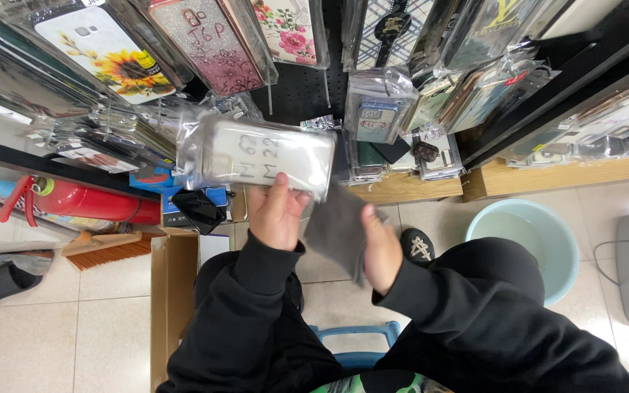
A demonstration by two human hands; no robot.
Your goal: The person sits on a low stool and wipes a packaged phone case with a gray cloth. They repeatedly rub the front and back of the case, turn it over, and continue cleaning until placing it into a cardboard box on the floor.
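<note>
Gripping a clear plastic sleeve with a pale phone case inside, left hand closed on its lower edge, thumb pressing up against the face, holding it flat and raised in front of the display rack. Pinching a grey cloth in the right hand, fingers folded around one hanging edge, cloth draping slack, its upper corner touching the sleeve's right end. Judging the step as wiping down the packaged case, with the cloth just meeting it. Calling next for a steady hold on the slippery film and a flat, light pass of the cloth, since the sleeve looks thin, glossy and crinkled at its ends. Looking rigid and rectangular with rounded corners, the case itself; looking soft, matte and limp, the cloth. Hanging all around on pegs, more bagged cases, some floral, some glittery, their wrappers catching glare. Lying to the left at floor level, a red fire extinguisher, smooth and cylindrical, beside a brush with orange bristles. Standing open below it, a cardboard box. Sitting to the right on pale tiles, a round light-green plastic basin.
</note>
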